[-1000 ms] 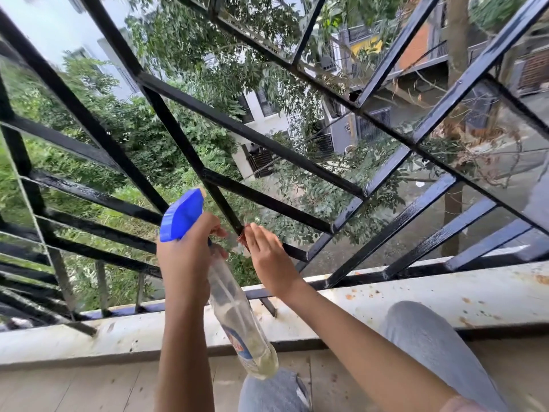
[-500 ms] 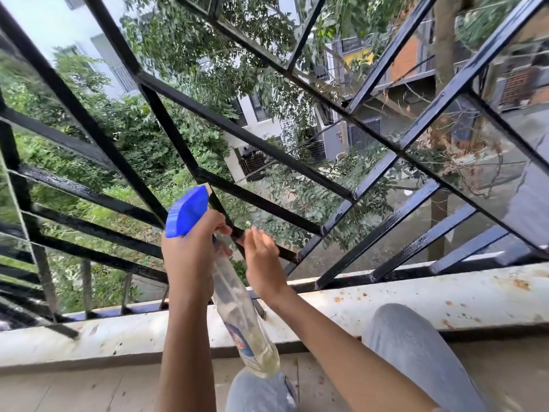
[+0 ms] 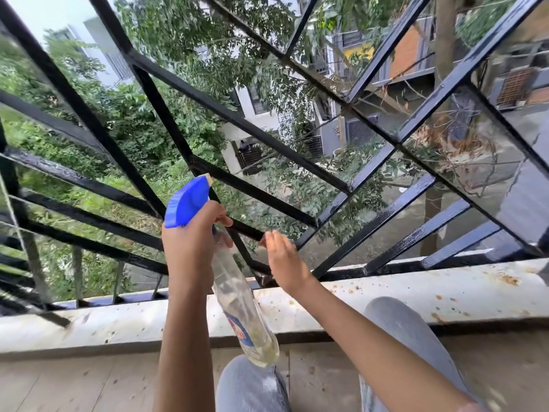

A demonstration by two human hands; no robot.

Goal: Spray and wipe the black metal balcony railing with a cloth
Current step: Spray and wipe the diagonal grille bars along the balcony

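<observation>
From my remote seat I look down through the head camera at a black metal railing (image 3: 237, 120) whose bars cross in a slanted grid above a stained pale ledge (image 3: 416, 289); several of the bars have a glossy sheen. My left hand (image 3: 193, 242) is raised in front of the lower bars, its fingers curled tightly round the neck of a clear spray bottle (image 3: 237, 298), with one finger hooked forward under the blue trigger head (image 3: 185, 203). The nozzle points up and away toward the railing. The body of the bottle hangs down and to the right, tilted, with a little yellowish liquid pooled at its bottom end above my knee. My right hand (image 3: 285, 263) is just beside the bottle, back toward the camera, its fingertips up against a slanted bar low in the grid, near where the bars meet the ledge. The fingers lie close together and only slightly bent. A small dark reddish bit shows at their tips, but I cannot tell what it is, nor whether the fingers pinch anything or merely touch the metal. Grey trouser legs (image 3: 395, 319) show at the bottom of the view, over a pale brown floor (image 3: 74, 382). Beyond the railing are leafy trees (image 3: 148, 129) and pale buildings (image 3: 261, 114).
</observation>
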